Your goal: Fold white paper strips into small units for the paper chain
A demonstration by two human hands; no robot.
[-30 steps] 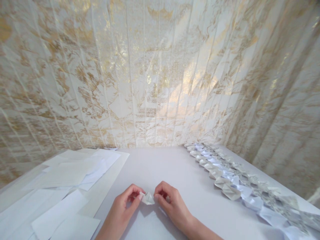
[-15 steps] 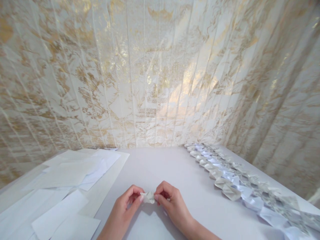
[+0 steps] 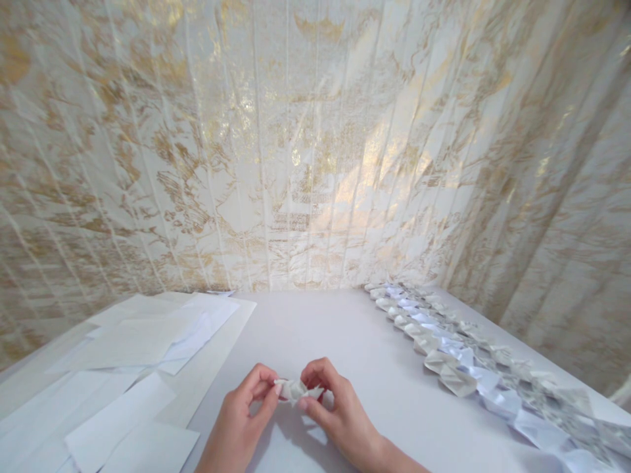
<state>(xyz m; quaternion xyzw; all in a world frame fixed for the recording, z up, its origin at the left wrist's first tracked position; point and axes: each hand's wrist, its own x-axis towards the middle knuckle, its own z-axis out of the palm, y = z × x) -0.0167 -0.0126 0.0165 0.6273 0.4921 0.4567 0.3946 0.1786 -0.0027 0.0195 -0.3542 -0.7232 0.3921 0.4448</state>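
A small folded white paper piece (image 3: 297, 389) is held just above the white table (image 3: 345, 335), near its front edge. My left hand (image 3: 241, 420) pinches its left end between thumb and forefinger. My right hand (image 3: 332, 410) pinches its right end, thumb underneath and fingers curled over the top. Both hands are closed on the paper and nearly touch each other.
Loose white paper sheets (image 3: 133, 341) lie overlapping on the left of the table. A long row of several folded paper pieces (image 3: 458, 368) runs along the right side, from the back to the front right corner. A cream and gold curtain (image 3: 315, 144) hangs behind and to the right.
My right hand has turned, its thumb now under the paper piece. The piece has been lifted and tilted slightly. My left hand has barely moved.
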